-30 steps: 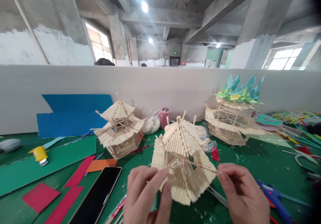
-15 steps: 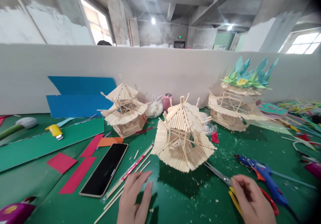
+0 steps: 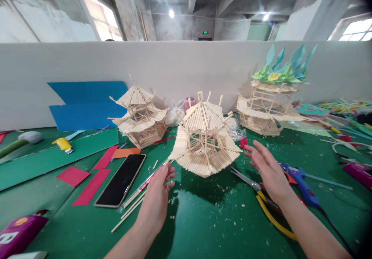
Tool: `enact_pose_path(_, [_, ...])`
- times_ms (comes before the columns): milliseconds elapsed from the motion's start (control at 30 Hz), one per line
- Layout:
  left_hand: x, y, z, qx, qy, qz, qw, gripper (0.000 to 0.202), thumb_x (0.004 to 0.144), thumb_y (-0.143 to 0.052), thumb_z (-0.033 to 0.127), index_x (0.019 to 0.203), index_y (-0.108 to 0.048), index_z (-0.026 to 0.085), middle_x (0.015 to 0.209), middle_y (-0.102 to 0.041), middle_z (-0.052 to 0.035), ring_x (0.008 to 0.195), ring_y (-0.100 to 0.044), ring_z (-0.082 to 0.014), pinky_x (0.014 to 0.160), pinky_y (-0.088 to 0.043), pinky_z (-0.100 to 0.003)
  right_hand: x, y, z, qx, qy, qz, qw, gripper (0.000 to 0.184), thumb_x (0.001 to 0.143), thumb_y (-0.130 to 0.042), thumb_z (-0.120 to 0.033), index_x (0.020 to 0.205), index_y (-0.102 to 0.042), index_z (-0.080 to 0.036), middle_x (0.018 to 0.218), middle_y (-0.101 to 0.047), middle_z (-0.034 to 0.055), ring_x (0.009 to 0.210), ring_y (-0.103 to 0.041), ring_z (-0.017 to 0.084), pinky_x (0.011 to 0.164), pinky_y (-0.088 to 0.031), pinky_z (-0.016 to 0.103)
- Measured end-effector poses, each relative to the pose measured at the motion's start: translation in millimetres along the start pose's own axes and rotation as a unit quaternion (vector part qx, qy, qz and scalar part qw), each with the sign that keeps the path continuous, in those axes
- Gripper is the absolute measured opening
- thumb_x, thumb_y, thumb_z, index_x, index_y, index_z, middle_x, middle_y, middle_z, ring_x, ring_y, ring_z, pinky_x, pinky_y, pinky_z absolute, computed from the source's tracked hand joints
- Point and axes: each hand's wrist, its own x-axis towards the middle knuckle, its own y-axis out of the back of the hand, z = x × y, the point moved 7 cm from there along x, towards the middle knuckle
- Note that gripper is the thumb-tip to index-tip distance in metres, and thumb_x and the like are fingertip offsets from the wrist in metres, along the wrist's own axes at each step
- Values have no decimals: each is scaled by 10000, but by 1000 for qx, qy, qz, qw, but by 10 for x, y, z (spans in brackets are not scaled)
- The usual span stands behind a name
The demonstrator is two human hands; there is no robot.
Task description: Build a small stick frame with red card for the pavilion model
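Note:
A small pavilion model built of pale wooden sticks (image 3: 207,160) stands mid-table, its pointed roof carried on thin posts. On its left side, my left hand (image 3: 161,187) hovers with fingers loosely extended, holding nothing, over a bundle of sticks in a clear wrapper (image 3: 136,194). My right hand (image 3: 266,166) is spread and bare at the model's right side, apart from it. Below that hand lie scissors (image 3: 250,182) with yellow handles, partly covered by the forearm. A blue glue gun (image 3: 302,185) rests just to the right, its tip hidden behind the hand.
Two more stick models stand behind: one at left (image 3: 139,115) and one at right (image 3: 263,114) topped with blue-green paper leaves. A phone (image 3: 120,181), red paper pieces (image 3: 91,187) and a yellow cutter (image 3: 63,144) lie on the left. A white partition (image 3: 180,65) closes the back.
Both hands have reached forward to either side of the middle model. My right hand has left the scissors, empty, and its fingers have opened. The view has tilted down slightly.

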Motion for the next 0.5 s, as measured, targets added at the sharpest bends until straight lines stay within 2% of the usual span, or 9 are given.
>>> enact_pose_path(100, [31,-129,44,-66,-6,15,998,213,763,-538,379,847,-590,191,858,-580,-4,821,-521,-129,616,-391,-219,210,-92,121,45,-55,-12,997,471,746,-550,-479,1176,-461,-309,1219,-515,22,1112,-450,239,927,-319,385])
enact_pose_path(233, [51,-279,122,-97,-22,1,995,223,795,-484,388,733,-566,191,776,-560,20,735,-520,-109,589,-388,-217,351,-271,267,99,-104,-48,988,398,738,-557,-458,1100,-530,-296,1146,-580,-2,1032,-525,228,810,-425,333])
enact_pose_path(333, [56,-362,154,-106,-25,-16,994,235,808,-463,388,735,-568,191,795,-578,17,708,-522,-106,578,-384,-218,392,-420,243,149,-124,-88,977,331,777,-511,-417,1069,-553,-266,1089,-617,-12,951,-577,198,732,-464,289])
enact_pose_path(500, [62,-441,148,-114,-17,-35,993,265,817,-443,392,820,-591,173,925,-614,-23,740,-546,-125,592,-392,-231,441,-657,153,214,-174,-179,944,366,849,-363,-391,1038,-584,-169,934,-680,60,754,-642,195,646,-490,310])
